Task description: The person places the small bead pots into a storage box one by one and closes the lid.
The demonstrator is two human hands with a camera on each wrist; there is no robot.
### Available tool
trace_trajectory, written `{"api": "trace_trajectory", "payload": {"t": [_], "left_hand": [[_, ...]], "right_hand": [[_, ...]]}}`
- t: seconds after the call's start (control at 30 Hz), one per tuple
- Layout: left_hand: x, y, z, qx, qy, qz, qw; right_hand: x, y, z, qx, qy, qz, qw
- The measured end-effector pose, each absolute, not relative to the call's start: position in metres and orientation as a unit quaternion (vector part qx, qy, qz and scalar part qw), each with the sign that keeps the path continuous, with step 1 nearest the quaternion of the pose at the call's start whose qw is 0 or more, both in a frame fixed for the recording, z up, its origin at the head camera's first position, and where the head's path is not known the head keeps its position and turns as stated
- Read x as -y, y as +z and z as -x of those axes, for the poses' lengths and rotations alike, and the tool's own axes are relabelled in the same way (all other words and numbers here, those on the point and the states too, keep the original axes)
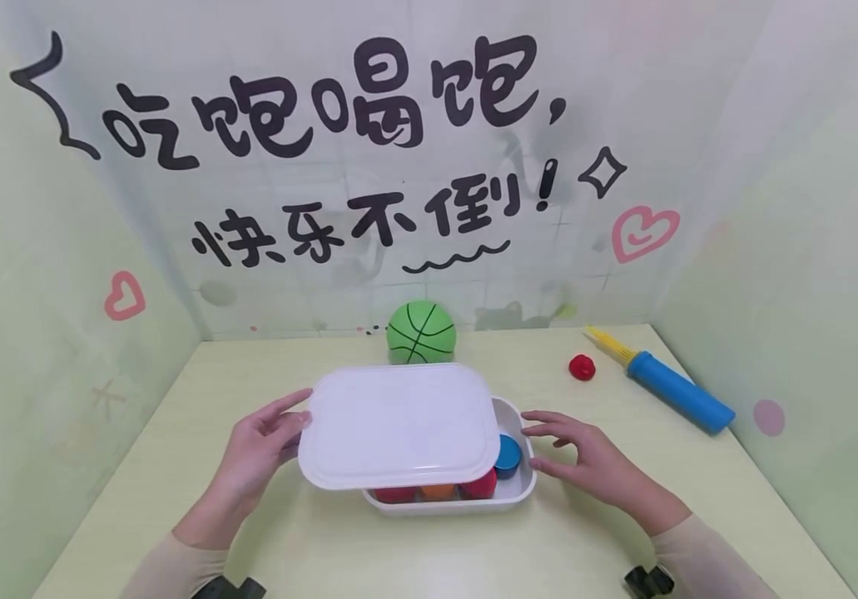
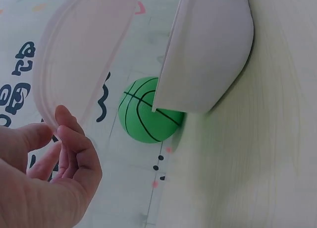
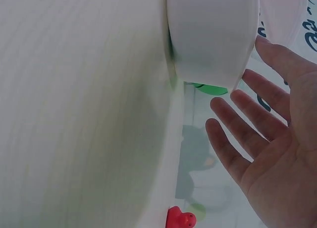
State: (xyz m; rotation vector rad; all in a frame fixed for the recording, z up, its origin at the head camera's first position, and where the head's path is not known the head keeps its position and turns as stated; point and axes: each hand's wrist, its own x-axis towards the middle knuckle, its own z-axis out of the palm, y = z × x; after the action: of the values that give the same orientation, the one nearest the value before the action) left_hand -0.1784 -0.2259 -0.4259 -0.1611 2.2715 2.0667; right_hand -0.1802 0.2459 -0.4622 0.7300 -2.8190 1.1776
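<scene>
My left hand (image 1: 260,449) pinches the left edge of a white plastic lid (image 1: 399,424) between thumb and fingers. In the left wrist view the lid (image 2: 84,54) is raised above the rim of a white box (image 2: 208,49). From the head the lid covers most of the box (image 1: 466,504), hiding much of its inside. A round blue piece (image 1: 508,457), red pieces (image 1: 479,485) and an orange piece (image 1: 438,492) show in the box. At the box's right end is my right hand (image 1: 586,453), fingers spread and fingertips right at the rim.
Behind the box, a green ball (image 1: 421,333) with black basketball lines sits near the back wall. Toward the back right lie a small red toy (image 1: 582,367) and a blue hand pump (image 1: 679,391) with a yellow nozzle. Walls close in the table (image 1: 309,549) at back and sides.
</scene>
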Motion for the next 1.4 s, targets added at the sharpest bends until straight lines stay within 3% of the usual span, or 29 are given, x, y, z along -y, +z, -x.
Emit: {"api": "trace_trajectory", "payload": {"t": [0.1, 0.37, 0.73, 1.07, 1.4], "left_hand": [[0.215, -0.429, 0.177, -0.733, 0.677, 0.048, 0.046], [0.198, -0.435, 0.174, -0.715, 0.695, 0.042, 0.059], [0.192, -0.435, 0.168, -0.708, 0.702, 0.048, 0.055], [0.191, -0.434, 0.165, -0.757, 0.654, -0.014, -0.015], [0.192, -0.429, 0.161, -0.766, 0.633, -0.090, -0.057]], "right_hand": [[-0.245, -0.461, 0.180, 0.892, 0.379, -0.242, 0.029], [-0.239, -0.457, 0.178, 0.854, 0.402, -0.274, 0.182], [-0.237, -0.450, 0.172, 0.801, 0.442, -0.334, 0.226], [-0.230, -0.441, 0.173, 0.733, 0.454, -0.373, 0.342], [-0.225, -0.427, 0.169, 0.714, 0.472, -0.357, 0.374]]}}
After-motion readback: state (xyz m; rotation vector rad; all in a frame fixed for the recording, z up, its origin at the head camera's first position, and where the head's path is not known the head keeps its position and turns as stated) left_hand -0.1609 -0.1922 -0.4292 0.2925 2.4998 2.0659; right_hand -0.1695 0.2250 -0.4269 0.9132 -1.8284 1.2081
